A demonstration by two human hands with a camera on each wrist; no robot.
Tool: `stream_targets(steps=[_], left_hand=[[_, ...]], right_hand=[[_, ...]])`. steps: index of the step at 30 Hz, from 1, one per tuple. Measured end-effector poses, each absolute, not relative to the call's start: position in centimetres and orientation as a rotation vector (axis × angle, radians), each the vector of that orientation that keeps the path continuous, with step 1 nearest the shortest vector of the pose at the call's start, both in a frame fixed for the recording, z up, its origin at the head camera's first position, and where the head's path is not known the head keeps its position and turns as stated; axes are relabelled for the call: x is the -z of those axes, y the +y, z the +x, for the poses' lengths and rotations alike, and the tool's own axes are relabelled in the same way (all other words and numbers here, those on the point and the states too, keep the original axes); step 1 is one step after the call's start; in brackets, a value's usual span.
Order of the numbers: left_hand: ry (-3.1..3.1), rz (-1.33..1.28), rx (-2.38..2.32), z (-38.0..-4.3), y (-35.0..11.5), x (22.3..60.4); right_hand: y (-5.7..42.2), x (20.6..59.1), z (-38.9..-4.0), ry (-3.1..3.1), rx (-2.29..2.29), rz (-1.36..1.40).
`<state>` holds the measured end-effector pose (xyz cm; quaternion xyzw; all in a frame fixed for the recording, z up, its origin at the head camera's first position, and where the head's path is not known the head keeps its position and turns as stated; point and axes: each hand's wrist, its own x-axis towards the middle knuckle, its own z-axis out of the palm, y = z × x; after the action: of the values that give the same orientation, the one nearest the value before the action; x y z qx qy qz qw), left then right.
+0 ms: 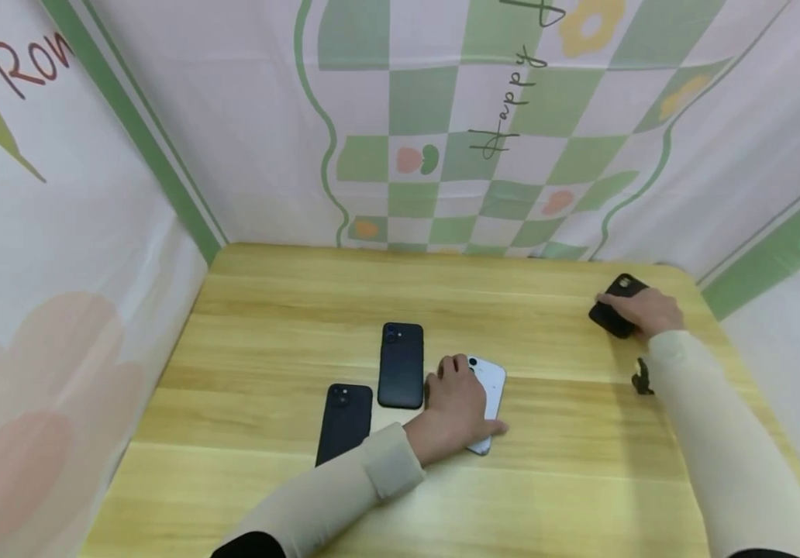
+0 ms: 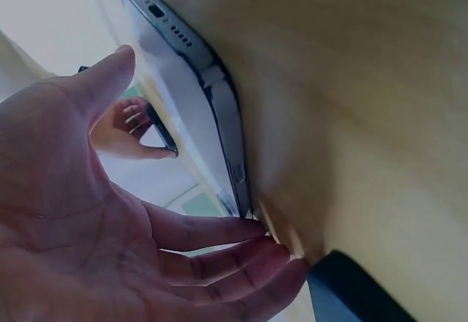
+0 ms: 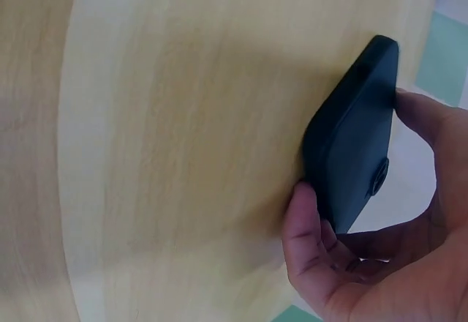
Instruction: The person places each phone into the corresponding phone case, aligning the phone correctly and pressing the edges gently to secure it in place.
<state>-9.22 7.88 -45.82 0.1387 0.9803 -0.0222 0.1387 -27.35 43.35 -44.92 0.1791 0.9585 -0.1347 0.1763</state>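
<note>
My right hand (image 1: pixel 654 311) grips a black phone (image 1: pixel 609 316) at the far right of the table. In the right wrist view, its thumb and fingers lie on opposite edges of that phone (image 3: pixel 357 135). My left hand (image 1: pixel 454 403) reaches over a white phone (image 1: pixel 491 385), covering part of it. The left wrist view shows its fingertips close to the table at the far end of the white phone (image 2: pixel 191 102), with the thumb spread apart from them. Left of this hand lies a dark phone (image 1: pixel 401 368), camera side up. Another dark phone (image 1: pixel 341 422) lies nearer, partly hidden by the left sleeve.
The wooden table (image 1: pixel 267 310) has its back edge against a patterned cloth wall (image 1: pixel 428 101). Cloth also hangs along the left and right sides. A small dark object (image 1: pixel 642 377) shows beside the right sleeve.
</note>
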Motion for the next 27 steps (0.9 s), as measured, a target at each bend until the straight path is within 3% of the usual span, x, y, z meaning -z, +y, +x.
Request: stream_targets(steps=[27], left_hand=[[2.854, 0.492, -0.242, -9.94, 8.20, 46.08]], right_hand=[[43.94, 44.96, -27.31, 2.732, 0.445, 0.424]])
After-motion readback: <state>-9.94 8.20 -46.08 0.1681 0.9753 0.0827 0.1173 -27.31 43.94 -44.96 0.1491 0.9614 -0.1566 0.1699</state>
